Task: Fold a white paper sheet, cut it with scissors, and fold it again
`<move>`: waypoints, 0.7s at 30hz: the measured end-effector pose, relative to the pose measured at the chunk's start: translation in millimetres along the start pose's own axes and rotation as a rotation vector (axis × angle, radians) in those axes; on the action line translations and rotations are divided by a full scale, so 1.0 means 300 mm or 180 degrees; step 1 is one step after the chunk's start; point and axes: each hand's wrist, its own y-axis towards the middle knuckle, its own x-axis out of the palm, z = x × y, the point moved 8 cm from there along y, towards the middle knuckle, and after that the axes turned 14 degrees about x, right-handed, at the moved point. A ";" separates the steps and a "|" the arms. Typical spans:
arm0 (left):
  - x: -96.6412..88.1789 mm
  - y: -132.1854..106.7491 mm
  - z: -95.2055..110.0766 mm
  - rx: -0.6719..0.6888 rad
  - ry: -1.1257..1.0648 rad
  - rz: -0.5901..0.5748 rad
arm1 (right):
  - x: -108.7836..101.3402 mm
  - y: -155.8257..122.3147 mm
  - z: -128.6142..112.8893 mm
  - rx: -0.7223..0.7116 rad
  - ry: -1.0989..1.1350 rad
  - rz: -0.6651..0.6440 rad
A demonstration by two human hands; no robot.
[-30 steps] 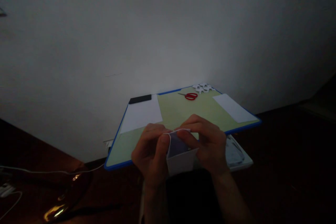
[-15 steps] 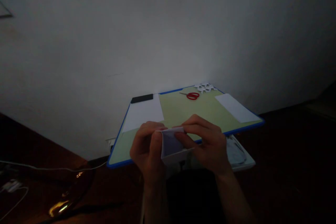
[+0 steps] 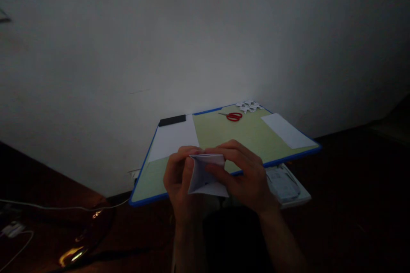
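Between my hands, above the table's near edge, is a folded piece of white paper [image 3: 208, 181], partly opened like a pocket with its mouth facing me. My left hand [image 3: 182, 179] pinches its left edge, thumb in front and fingers curled behind. On the other side my right hand [image 3: 246, 175] grips the paper's upper right edge, the thumb reaching inside the fold and the fingers behind it. The far side of the paper is hidden by the fingers.
A pale green table [image 3: 227, 134] with a blue rim stands against the wall. On it lie red-handled scissors [image 3: 233, 116], white paper cut-outs [image 3: 248, 106], a folded white sheet [image 3: 288, 131], a larger white sheet [image 3: 174, 140] and a dark flat object [image 3: 172, 120]. Below is a white tray [image 3: 288, 185].
The paper has tilted and its mouth has changed shape, the front flap now hanging lower. My right thumb has slid left, deeper into the fold.
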 end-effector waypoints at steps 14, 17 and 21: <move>0.083 -0.096 -0.117 -0.1984 -0.0961 -0.0310 | -0.010 -0.006 0.023 -0.0102 -0.0441 0.0156; 0.085 -0.104 -0.119 -0.2124 -0.1090 -0.0367 | -0.003 -0.002 0.035 -0.0117 -0.0497 -0.0069; 0.088 -0.099 -0.103 -0.2076 -0.1118 -0.0613 | 0.006 0.000 0.059 -0.0082 -0.0535 -0.0274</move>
